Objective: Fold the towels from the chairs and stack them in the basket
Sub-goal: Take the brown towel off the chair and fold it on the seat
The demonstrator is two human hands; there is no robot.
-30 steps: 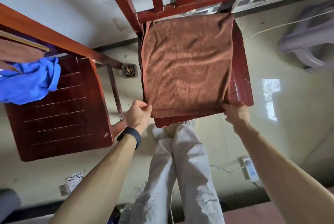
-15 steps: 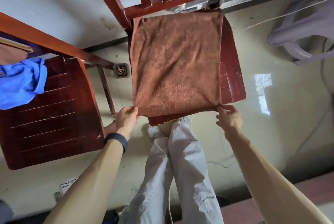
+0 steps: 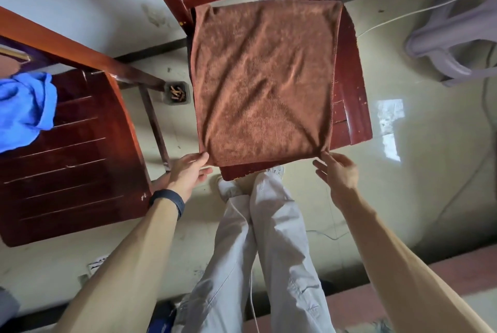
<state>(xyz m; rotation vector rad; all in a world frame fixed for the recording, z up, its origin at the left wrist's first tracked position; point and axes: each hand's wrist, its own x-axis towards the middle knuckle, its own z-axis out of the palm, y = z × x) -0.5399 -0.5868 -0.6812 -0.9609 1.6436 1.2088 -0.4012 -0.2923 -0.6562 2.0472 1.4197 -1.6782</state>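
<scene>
A brown towel [image 3: 263,82] lies spread flat on the seat of the red wooden chair [image 3: 349,106] in front of me. My left hand [image 3: 188,174] is at the towel's near left corner, thumb and fingers nearly straight, the thumb tip touching the corner. At the near right corner my right hand [image 3: 338,171] has its fingers spread, one fingertip against the cloth. A crumpled blue towel [image 3: 24,109] lies at the back of the second wooden chair [image 3: 80,160] on the left. No basket is in view.
My legs in light trousers [image 3: 255,238] stand just before the chair's front edge. A small floor drain [image 3: 176,93] lies between the chairs. A pale plastic chair [image 3: 457,37] stands at the right. A white cable [image 3: 403,18] runs across the tiled floor.
Both hands pinched the towel's near corners before; now their fingers have loosened and straightened at those corners. The towel lies flatter and squarer on the seat.
</scene>
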